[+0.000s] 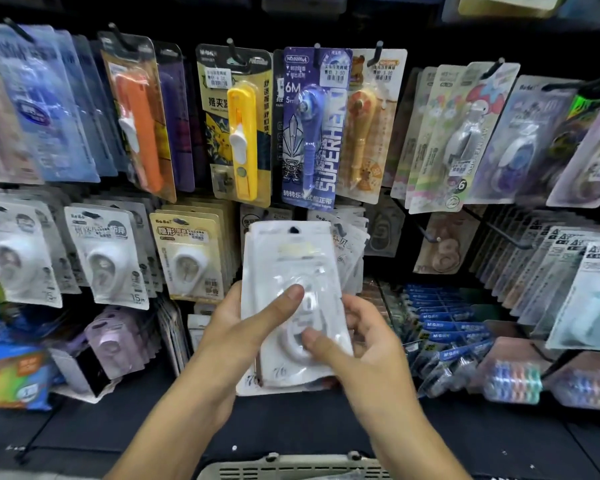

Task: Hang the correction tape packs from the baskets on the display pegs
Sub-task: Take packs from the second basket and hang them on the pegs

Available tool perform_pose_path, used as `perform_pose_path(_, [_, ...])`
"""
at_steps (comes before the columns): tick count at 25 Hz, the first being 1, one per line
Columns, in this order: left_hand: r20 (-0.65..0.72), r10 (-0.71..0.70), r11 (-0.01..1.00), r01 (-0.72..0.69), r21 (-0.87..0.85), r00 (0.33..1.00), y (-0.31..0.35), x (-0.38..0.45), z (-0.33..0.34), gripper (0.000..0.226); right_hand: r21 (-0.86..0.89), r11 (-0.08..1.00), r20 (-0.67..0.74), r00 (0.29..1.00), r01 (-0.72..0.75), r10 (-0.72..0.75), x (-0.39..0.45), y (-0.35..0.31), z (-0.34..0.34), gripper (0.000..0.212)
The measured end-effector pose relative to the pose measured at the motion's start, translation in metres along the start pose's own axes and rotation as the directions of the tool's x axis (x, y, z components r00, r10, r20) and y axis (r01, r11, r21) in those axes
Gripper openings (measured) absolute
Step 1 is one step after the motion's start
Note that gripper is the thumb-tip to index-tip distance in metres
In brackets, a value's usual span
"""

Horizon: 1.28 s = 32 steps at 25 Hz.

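At the bottom edge sits the rim of a grey slotted plastic basket (291,467). Above it, the left hand (236,327) and right hand (357,344) both clamp a small stack of white blister-carded correction tape packs (291,271) (thumbs pressed on the front). Behind hang a yellow-carded pack (238,133) and a purple one (312,129) on black pegs (232,50).
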<state>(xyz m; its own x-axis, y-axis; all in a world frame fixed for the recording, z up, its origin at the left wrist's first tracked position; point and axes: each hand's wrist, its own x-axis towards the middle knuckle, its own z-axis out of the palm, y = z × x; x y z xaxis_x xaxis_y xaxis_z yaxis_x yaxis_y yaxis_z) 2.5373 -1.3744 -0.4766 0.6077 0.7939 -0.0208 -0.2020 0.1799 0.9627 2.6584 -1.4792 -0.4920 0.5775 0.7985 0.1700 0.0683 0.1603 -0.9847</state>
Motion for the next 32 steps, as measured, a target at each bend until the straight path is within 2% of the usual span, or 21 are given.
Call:
perform_pose_path(2, [0.02, -0.037, 0.999, 0.037, -0.009, 0.999, 0.002, -0.001, -0.003, 0.073, 0.267, 0.962, -0.052, 0.996, -0.063, 0.079, 0.006, -0.002, -0.01, 0.057])
perform_pose_path(3, [-0.008, -0.037, 0.999, 0.037, 0.005, 0.999, 0.004, -0.001, -0.003, 0.073, 0.302, 0.952, -0.09, 0.992, -0.058, 0.089, 0.007, -0.003, -0.016, 0.056])
perform_pose_path(4, [-0.056, -0.02, 0.999, 0.022, 0.038, 0.998, 0.006, -0.001, -0.005, 0.071, 0.275, 0.96, -0.132, 0.987, -0.056, 0.095, 0.007, -0.003, -0.021, 0.057])
perform_pose_path(6, [-0.198, 0.054, 0.991, -0.028, 0.133, 0.979, 0.012, 0.0, -0.012, 0.058, 0.101, 0.992, -0.181, 0.979, -0.072, 0.089, 0.006, 0.002, -0.029, 0.056])
perform_pose_path(8, [-0.296, 0.133, 0.985, -0.095, 0.141, 0.946, 0.021, 0.002, -0.022, 0.041, -0.013, 0.997, -0.193, 0.979, -0.073, 0.069, 0.008, 0.008, -0.035, 0.046])
perform_pose_path(10, [-0.299, 0.166, 0.985, -0.142, 0.099, 0.94, 0.026, 0.002, -0.027, 0.038, 0.033, 0.997, -0.186, 0.98, -0.07, 0.075, 0.012, 0.013, -0.036, 0.044])
perform_pose_path(13, [-0.26, 0.163, 0.985, -0.141, 0.103, 0.952, 0.021, 0.001, -0.021, 0.046, 0.215, 0.967, -0.091, 0.983, -0.138, 0.16, 0.02, 0.022, -0.037, 0.049])
perform_pose_path(15, [-0.243, 0.154, 0.986, -0.132, 0.103, 0.958, 0.016, 0.001, -0.016, 0.051, 0.221, 0.959, -0.095, 0.974, -0.18, 0.205, 0.027, 0.027, -0.041, 0.039])
perform_pose_path(17, [-0.245, 0.142, 0.989, -0.126, 0.079, 0.959, 0.013, 0.004, -0.014, 0.051, 0.167, 0.971, -0.098, 0.977, -0.173, 0.19, 0.036, 0.031, -0.043, 0.036])
perform_pose_path(19, [-0.268, 0.122, 0.992, -0.107, 0.072, 0.956, 0.014, 0.006, -0.015, 0.045, 0.039, 0.988, -0.053, 0.987, -0.148, 0.15, 0.043, 0.033, -0.039, 0.036])
perform_pose_path(22, [-0.312, 0.101, 0.977, -0.034, 0.211, 0.945, 0.016, 0.009, -0.019, 0.035, -0.158, 0.975, 0.0, 0.988, -0.154, 0.156, 0.042, 0.053, -0.034, 0.026])
perform_pose_path(24, [-0.302, 0.118, 0.89, 0.034, 0.455, 0.946, 0.01, 0.01, -0.025, 0.036, -0.328, 0.921, 0.021, 0.973, -0.209, 0.229, 0.03, 0.088, -0.034, 0.017])
perform_pose_path(25, [-0.274, 0.123, 0.805, 0.066, 0.589, 0.954, 0.005, 0.01, -0.028, 0.04, -0.433, 0.869, 0.037, 0.958, -0.241, 0.284, 0.02, 0.11, -0.034, 0.014])
perform_pose_path(27, [-0.2, 0.109, 0.574, 0.103, 0.813, 0.974, -0.006, 0.007, -0.036, 0.048, -0.611, 0.738, 0.043, 0.919, -0.287, 0.392, 0.004, 0.152, -0.038, 0.012])
perform_pose_path(29, [-0.14, 0.09, 0.378, 0.096, 0.921, 0.986, -0.018, 0.001, -0.045, 0.048, -0.724, 0.632, 0.041, 0.898, -0.276, 0.439, -0.004, 0.187, -0.043, 0.011])
perform_pose_path(32, [-0.097, 0.025, 0.263, 0.087, 0.961, 0.995, -0.047, -0.004, -0.057, 0.05, -0.848, 0.487, 0.044, 0.89, -0.207, 0.454, 0.003, 0.226, -0.049, 0.017])
